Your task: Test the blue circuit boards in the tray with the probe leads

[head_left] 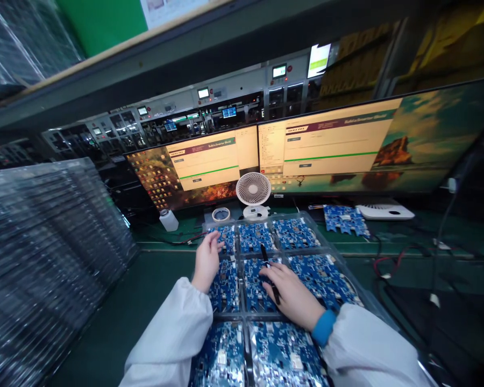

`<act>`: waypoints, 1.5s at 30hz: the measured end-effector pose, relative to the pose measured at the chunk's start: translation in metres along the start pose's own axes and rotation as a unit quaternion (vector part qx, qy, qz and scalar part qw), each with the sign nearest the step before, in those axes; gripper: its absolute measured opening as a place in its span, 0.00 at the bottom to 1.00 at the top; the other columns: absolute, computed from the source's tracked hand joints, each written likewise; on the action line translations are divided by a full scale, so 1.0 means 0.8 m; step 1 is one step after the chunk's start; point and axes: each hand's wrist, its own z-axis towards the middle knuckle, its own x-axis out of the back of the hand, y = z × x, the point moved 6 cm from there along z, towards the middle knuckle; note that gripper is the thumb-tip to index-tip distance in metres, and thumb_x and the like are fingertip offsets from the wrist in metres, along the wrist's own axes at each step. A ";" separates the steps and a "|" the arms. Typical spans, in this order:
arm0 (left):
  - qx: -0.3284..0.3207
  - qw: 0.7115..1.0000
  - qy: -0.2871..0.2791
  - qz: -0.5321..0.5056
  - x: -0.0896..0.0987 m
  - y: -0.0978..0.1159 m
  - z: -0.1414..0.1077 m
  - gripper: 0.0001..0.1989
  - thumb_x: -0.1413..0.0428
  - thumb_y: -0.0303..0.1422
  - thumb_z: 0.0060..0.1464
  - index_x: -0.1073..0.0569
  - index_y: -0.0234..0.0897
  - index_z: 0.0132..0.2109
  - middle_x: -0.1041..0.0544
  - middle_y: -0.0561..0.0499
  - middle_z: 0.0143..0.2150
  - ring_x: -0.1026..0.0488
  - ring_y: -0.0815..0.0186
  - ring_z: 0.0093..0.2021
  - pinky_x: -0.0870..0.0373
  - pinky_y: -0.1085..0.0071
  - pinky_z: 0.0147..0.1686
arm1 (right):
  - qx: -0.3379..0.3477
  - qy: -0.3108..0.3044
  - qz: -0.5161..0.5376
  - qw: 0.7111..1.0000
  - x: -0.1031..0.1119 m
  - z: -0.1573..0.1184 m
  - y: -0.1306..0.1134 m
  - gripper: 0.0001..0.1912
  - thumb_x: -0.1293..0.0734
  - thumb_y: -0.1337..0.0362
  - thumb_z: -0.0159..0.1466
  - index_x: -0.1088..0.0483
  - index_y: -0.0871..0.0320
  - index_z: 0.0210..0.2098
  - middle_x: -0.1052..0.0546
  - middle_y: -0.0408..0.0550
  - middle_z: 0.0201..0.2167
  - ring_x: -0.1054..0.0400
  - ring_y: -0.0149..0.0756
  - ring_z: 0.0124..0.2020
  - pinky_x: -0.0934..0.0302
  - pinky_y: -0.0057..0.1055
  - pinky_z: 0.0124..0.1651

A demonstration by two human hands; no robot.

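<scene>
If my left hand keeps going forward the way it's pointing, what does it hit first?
Probably the tape roll, just beyond the far rim of the tray. If your left hand is low, it may catch that rim first; its height is unclear here.

Electronics workshop: blue circuit boards, monitors and machines.

The single view looks from the person's head, forward and down. It sees the blue boards on the counter from close above, and the monitors farther ahead.
</scene>
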 end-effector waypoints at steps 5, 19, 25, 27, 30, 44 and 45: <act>-0.061 0.976 0.027 -0.206 0.037 0.051 -0.023 0.19 0.50 0.29 0.56 0.35 0.47 0.54 0.26 0.47 0.58 0.27 0.61 0.55 0.28 0.58 0.54 | 0.000 0.001 -0.001 1.000 -0.001 0.000 0.001 0.16 0.45 0.61 0.67 0.32 0.54 0.50 0.26 0.52 0.49 0.42 0.47 0.60 0.43 0.49 0.59; -0.076 0.980 -0.029 0.181 0.021 0.007 -0.051 0.16 0.54 0.29 0.60 0.29 0.36 0.53 0.23 0.45 0.51 0.25 0.66 0.48 0.29 0.67 0.51 | -0.009 -0.010 -0.006 1.000 0.002 -0.001 -0.001 0.16 0.45 0.61 0.67 0.32 0.54 0.50 0.26 0.52 0.50 0.42 0.48 0.60 0.42 0.51 0.59; -0.029 0.972 -0.063 0.224 -0.020 -0.021 -0.017 0.11 0.42 0.34 0.52 0.25 0.32 0.41 0.20 0.47 0.34 0.24 0.64 0.34 0.29 0.68 0.40 | -0.006 -0.014 -0.011 1.000 -0.001 -0.001 0.000 0.16 0.45 0.61 0.67 0.33 0.54 0.50 0.27 0.52 0.51 0.42 0.49 0.60 0.43 0.51 0.59; -0.035 0.970 -0.074 0.227 -0.026 -0.018 -0.005 0.06 0.43 0.33 0.53 0.25 0.34 0.34 0.20 0.49 0.32 0.25 0.65 0.33 0.30 0.70 0.37 | -0.005 -0.016 -0.013 1.000 -0.001 -0.001 0.000 0.16 0.45 0.61 0.67 0.33 0.55 0.50 0.27 0.52 0.50 0.42 0.48 0.60 0.43 0.50 0.59; -0.060 0.968 -0.071 0.235 -0.028 -0.006 0.015 0.07 0.47 0.31 0.56 0.27 0.36 0.31 0.20 0.50 0.36 0.25 0.65 0.36 0.32 0.71 0.40 | -0.003 -0.017 -0.015 1.000 -0.002 -0.001 0.000 0.16 0.45 0.61 0.67 0.33 0.55 0.50 0.27 0.52 0.50 0.42 0.49 0.60 0.43 0.50 0.59; -0.115 0.948 -0.096 0.282 -0.005 -0.014 0.062 0.07 0.47 0.24 0.53 0.27 0.39 0.33 0.19 0.50 0.38 0.24 0.63 0.41 0.33 0.68 0.47 | -0.006 -0.029 -0.009 1.000 -0.001 -0.001 0.000 0.15 0.45 0.62 0.67 0.33 0.55 0.50 0.27 0.52 0.50 0.43 0.48 0.60 0.44 0.51 0.60; -0.116 0.947 -0.093 0.285 -0.004 -0.014 0.065 0.06 0.47 0.24 0.53 0.27 0.38 0.33 0.20 0.50 0.38 0.24 0.63 0.41 0.33 0.68 0.47 | -0.006 -0.030 -0.009 0.999 0.000 -0.001 -0.001 0.15 0.45 0.62 0.67 0.33 0.55 0.50 0.27 0.53 0.50 0.43 0.48 0.60 0.44 0.51 0.60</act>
